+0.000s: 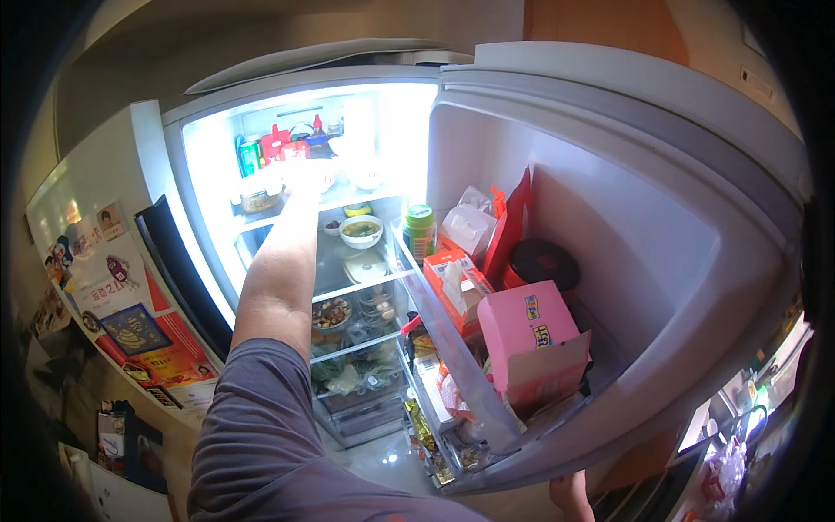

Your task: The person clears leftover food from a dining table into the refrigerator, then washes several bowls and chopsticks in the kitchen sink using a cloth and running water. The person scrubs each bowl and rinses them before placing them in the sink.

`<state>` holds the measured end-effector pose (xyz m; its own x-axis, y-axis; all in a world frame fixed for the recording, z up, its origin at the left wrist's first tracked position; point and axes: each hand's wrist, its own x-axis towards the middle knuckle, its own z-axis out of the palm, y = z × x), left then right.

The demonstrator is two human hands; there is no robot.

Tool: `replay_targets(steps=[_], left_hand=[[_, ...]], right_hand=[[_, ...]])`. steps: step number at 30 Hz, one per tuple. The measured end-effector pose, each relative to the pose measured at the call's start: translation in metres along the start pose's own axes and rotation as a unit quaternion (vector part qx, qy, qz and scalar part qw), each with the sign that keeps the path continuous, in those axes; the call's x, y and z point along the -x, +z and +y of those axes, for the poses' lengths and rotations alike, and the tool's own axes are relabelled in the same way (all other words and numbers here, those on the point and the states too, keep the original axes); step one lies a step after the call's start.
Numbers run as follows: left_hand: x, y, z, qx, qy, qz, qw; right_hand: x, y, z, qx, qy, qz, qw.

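Note:
My left arm reaches into a lit refrigerator. My left hand (301,186) is at the upper shelf, washed out by the light, at a pale bowl-like shape; its grip cannot be made out. Beside it stand a lidded container (259,199), a green can (249,156), a red spouted pouch (275,142) and a dark bottle with a red tip (318,142). A white bowl of soup (362,231) sits one shelf lower, by a small bowl (333,226). My right hand (569,489) is at the lower edge of the open refrigerator door (626,196), its fingers largely hidden.
Door bins hold a green-capped jar (419,228), an orange box (456,287), a pink box (531,326) and a round black-lidded container (543,263). Inside, lower down, are a bowl of food (331,313), eggs (385,310) and leafy vegetables (346,375). Another door (98,196) bears magnets and papers.

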<state>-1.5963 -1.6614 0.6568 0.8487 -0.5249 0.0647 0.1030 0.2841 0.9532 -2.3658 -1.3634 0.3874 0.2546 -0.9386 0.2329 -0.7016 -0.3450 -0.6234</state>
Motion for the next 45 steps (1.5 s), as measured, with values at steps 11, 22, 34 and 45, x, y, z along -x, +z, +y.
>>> replay_targets(steps=[11,22,34,45], left_hand=[[0.040,-0.022,-0.003,-0.141,0.149,0.028,0.978],[0.401,-0.184,-0.198,-0.311,0.243,0.056,0.917],[0.794,-0.245,-0.424,-0.553,-0.417,-0.363,0.623],[0.833,0.004,-0.426,-0.531,-0.448,-0.240,0.678]], right_hand=[[-0.075,-0.061,0.061,-0.029,-0.004,-0.289,0.957],[-0.147,-0.057,0.090,-0.175,-0.194,-0.535,0.803],[-0.178,-0.053,0.117,-0.247,-0.257,-0.530,0.769],[-0.555,-0.076,0.309,-0.187,-0.058,-0.091,0.977]])
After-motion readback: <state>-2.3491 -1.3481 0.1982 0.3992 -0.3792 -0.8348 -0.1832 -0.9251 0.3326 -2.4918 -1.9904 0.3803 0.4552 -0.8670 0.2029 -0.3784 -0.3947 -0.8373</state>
